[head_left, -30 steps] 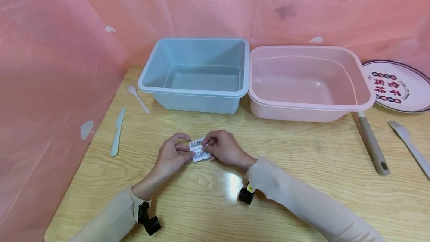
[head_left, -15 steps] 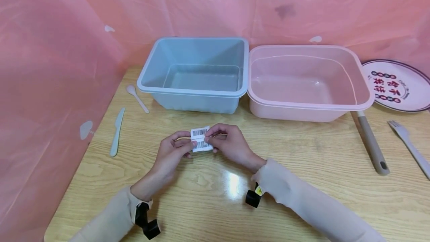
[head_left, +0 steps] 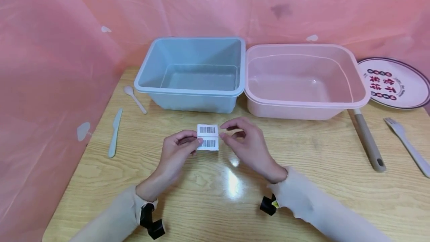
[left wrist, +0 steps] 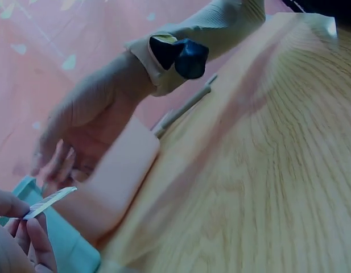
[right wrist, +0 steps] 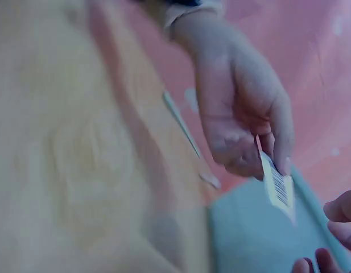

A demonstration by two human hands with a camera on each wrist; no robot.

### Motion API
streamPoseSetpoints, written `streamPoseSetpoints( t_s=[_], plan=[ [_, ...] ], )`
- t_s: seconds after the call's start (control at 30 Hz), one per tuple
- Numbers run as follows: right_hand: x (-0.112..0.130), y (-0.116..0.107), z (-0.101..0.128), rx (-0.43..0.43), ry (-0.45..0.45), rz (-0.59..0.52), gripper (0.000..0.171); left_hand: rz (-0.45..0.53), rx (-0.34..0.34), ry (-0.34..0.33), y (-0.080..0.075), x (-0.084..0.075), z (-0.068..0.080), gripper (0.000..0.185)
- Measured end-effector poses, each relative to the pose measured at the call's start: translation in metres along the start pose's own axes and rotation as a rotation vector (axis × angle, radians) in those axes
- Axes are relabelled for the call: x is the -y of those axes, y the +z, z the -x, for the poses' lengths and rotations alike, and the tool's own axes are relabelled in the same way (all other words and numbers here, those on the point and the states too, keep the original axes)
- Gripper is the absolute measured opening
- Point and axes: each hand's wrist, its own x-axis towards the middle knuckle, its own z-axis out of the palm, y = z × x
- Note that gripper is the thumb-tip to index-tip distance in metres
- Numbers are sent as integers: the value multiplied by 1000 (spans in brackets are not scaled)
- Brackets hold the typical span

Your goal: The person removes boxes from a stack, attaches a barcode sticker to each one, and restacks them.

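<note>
My left hand (head_left: 175, 154) pinches a small flat white piece with two barcode labels (head_left: 209, 136) by its left edge, thumb on top and fingers beneath. The barcodes face up, one above the other, with a line between them. In the left wrist view the barcode piece (left wrist: 54, 201) appears edge-on, as a thin slip. Just off its right edge is my right hand (head_left: 251, 149), its fingers loosely bent and apart, holding nothing. The right wrist view has the left hand (right wrist: 243, 96) gripping the piece while the right fingertips (right wrist: 341, 207) lie off to the side.
Behind the hands stand a blue tub (head_left: 189, 93) and a pink tub (head_left: 305, 104), side by side. A spoon (head_left: 135, 99) and a knife (head_left: 115, 133) lie left. At right are a plate (head_left: 408, 85), a grey-brown handle (head_left: 368, 141) partly behind the pink tub, and a fork (head_left: 407, 146).
Both hands held the barcode piece earlier and raised it slightly. My right hand has let go and moved right. The left hand keeps the piece, now turned squarer to the head view.
</note>
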Motion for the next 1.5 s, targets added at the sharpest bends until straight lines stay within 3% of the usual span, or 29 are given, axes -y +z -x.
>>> streamPoseSetpoints(
  t_s=[0.1, 0.2, 0.3, 0.37, 0.67, 1.0, 1.5],
  plan=[
    [5, -9, 3, -84, -240, 165, 15, -20, 38, 28, 6, -4, 0, 18],
    [8, -13, 3, -109, -418, 254, 16, -22, 77, 56, 14, -7, 1, 17],
    [10, -14, 3, -110, -515, 284, 17, -1, 118, 89, 23, -10, 2, 17],
    [10, -15, 2, -108, -534, 285, 17, 15, 137, 110, 28, -12, 3, 17],
    [2, -17, 5, -85, -482, 281, 15, -40, 194, 151, 34, -17, 5, 17],
    [3, -19, 7, -28, -321, 133, 15, -61, 232, 212, 32, -21, 6, 15],
    [0, -24, 10, -27, -277, 48, 13, -139, 304, 248, 34, -26, 3, 15]
  ],
)
